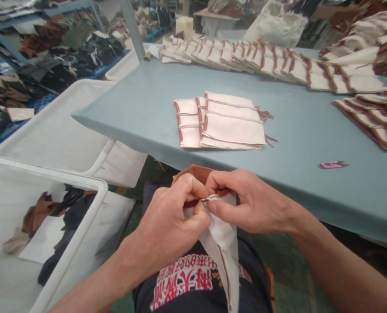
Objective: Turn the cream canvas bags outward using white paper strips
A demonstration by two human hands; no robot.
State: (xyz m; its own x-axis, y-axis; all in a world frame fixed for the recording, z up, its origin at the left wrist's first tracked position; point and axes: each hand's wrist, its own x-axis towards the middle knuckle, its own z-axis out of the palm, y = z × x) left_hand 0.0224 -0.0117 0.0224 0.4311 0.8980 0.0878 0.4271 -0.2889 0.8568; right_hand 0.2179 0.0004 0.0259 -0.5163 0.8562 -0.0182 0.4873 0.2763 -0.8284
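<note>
Over my lap, both hands pinch a white and brown fabric piece (224, 237) with a dark seam line running down its hanging part. My left hand (172, 221) is closed on its upper edge, thumb against fingertips. Close beside it, my right hand (245, 202) grips the same edge between thumb and fingers. Brown material shows behind the fingers. What lies right between the fingertips is too small to make out. On the table just beyond are stacked white fabric pieces (232, 126) with brown edges and loose brown strips at the right.
Pink thread snips (332, 164) lie on the blue-green table (131, 104) at the right. A long row of overlapping white and brown pieces (245, 56) runs along the back. Another pile (376, 117) is at the right. White bins (102, 187) stand at the left, one holding dark scraps.
</note>
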